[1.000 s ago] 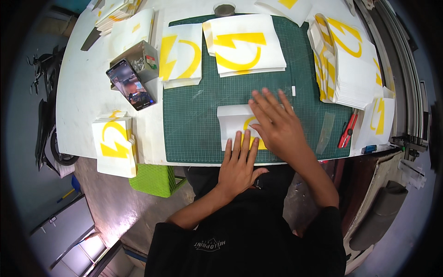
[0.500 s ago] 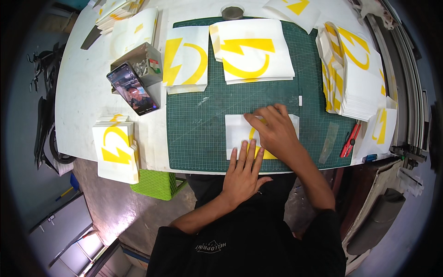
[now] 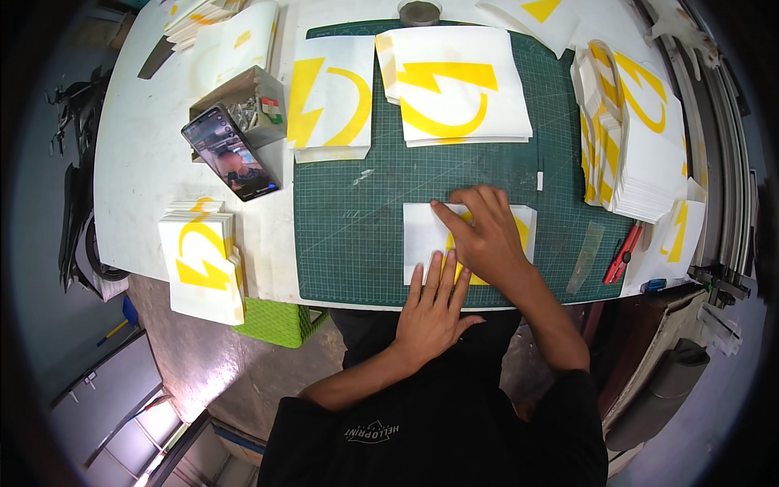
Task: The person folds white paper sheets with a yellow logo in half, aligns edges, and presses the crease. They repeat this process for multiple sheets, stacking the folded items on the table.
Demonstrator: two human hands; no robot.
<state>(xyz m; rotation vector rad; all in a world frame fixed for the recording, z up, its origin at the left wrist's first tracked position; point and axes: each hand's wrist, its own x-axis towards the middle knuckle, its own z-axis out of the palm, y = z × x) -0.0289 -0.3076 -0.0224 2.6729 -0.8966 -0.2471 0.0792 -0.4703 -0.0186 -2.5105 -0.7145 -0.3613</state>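
A white paper piece with a yellow print [image 3: 418, 231] lies flat on the green cutting mat [image 3: 349, 239], close to the table's front edge. My left hand [image 3: 434, 312] rests palm down, its spread fingertips on the paper's lower part. Just above it, my right hand [image 3: 487, 235] covers much of the yellow print. Its thumb reaches left to the paper's top edge, apart from the bent fingers; what lies beneath the palm is hidden. Neither hand shows anything gripped in it.
White-and-yellow paper stacks lie at the mat's far side [image 3: 462, 65], on the right [image 3: 649, 174] and at left [image 3: 199, 264]. A phone [image 3: 231, 154] leans on a metal box [image 3: 264, 122]. A red cutter [image 3: 623, 254] lies by the mat's right edge, near a clear strip [image 3: 586, 258].
The view has shifted slightly. My right hand's fingers have moved a little, opening a wider gap from the thumb, while my left hand stays spread on the paper.
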